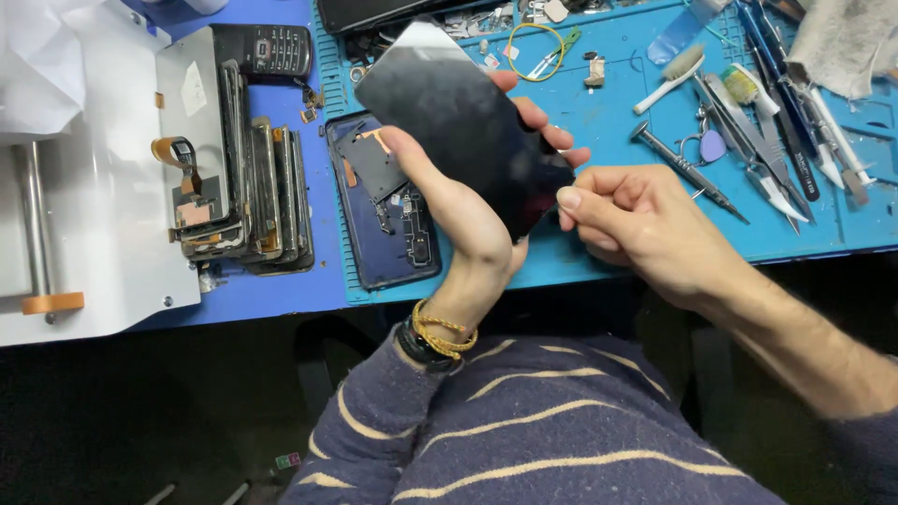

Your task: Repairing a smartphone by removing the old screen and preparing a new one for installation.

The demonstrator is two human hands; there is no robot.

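1. Hands up over the near edge of the blue work mat [599,140], both busy on one dark phone screen panel [458,122].
2. Left hand [458,206] is clamped on the panel from below, thumb along its left edge, fingertips showing past the right edge.
3. Panel's long axis runs from far-left down to near-right, glossy face up, tilted above the mat.
4. Right hand [636,220] sits just right of the panel's near corner, fingers curled together, thumb tip pressed at that corner; whether it pinches anything, I cannot tell.
5. Left of the hands, an opened phone body [383,201] lies on the mat; tweezers and brushes [748,140] lie far right.
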